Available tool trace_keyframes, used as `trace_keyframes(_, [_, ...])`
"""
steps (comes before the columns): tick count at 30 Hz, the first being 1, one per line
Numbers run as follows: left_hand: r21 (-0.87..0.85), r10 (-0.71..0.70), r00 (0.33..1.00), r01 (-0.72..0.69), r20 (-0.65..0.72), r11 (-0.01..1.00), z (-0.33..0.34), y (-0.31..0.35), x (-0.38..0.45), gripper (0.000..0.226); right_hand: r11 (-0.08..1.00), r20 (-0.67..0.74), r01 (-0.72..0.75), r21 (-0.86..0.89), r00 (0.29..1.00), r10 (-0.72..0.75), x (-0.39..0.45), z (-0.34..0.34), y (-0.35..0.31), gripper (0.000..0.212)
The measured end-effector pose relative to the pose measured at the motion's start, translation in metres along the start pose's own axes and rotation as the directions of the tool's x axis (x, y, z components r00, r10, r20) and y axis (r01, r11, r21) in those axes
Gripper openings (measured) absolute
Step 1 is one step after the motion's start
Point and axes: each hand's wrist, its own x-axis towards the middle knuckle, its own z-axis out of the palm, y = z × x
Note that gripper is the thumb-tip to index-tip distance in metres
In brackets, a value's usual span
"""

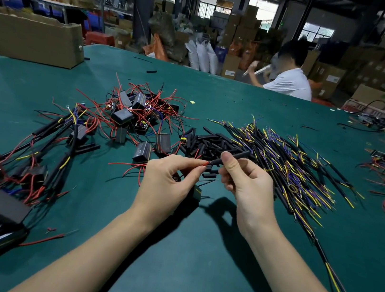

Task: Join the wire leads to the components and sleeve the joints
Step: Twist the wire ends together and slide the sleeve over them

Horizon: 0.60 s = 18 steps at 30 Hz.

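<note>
**Red lead meets black sleeve above the green worktop**

Both hands are raised just above the green worktop [194, 258], close together near the middle of the view. The left hand [168, 182] pinches the end of a red wire lead [196, 163] between thumb and forefinger, its grip clamped on the wire. The right hand [244, 178] pinches a black sleeve [233, 156] between thumb and forefinger, grip clamped, with the sleeve slanting up and away to the right. The tip of the red lead touches the near end of the sleeve; whether it has gone inside cannot be told. A small black component [196, 192] shows just below the left hand's fingers, partly hidden.

Just beyond the hands lies a heap of loose black sleeves [207, 145]. To its right spreads a large bundle of black cables with yellow and blue ends [284, 159]. To the left sits a pile of black box components with red leads [139, 113]. At the near left lie components already sleeved in black [56, 150]. A cardboard box [31, 38] stands at the far left corner, and a person in a white shirt [291, 81] sits beyond the far edge.
</note>
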Motion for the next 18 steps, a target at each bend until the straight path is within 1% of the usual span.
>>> trace_keyframes(4, [-0.023,-0.036,0.999,0.036,-0.022,0.999,0.0006,0.0002,0.0003,0.011,0.999,-0.017,0.001,0.035,1.0,0.0,0.0021,-0.0019,-0.003,0.027])
trace_keyframes(8, [-0.026,-0.05,0.999,0.05,-0.012,0.998,0.0006,0.0002,0.0001,0.01,1.0,-0.011,0.006,0.019,1.0,-0.006,0.0028,-0.0044,-0.003,0.024])
trace_keyframes(12, [-0.018,-0.038,0.999,0.038,-0.005,0.999,0.0002,0.0011,0.0001,0.011,1.0,0.015,0.012,0.004,1.0,-0.012,0.0013,-0.0006,-0.0012,0.028])
trace_keyframes(18, [-0.005,0.002,1.0,-0.001,0.017,1.0,-0.0012,0.0035,-0.0005,0.013,0.999,0.042,0.046,0.017,0.998,-0.046,-0.0011,0.0031,0.0022,0.023])
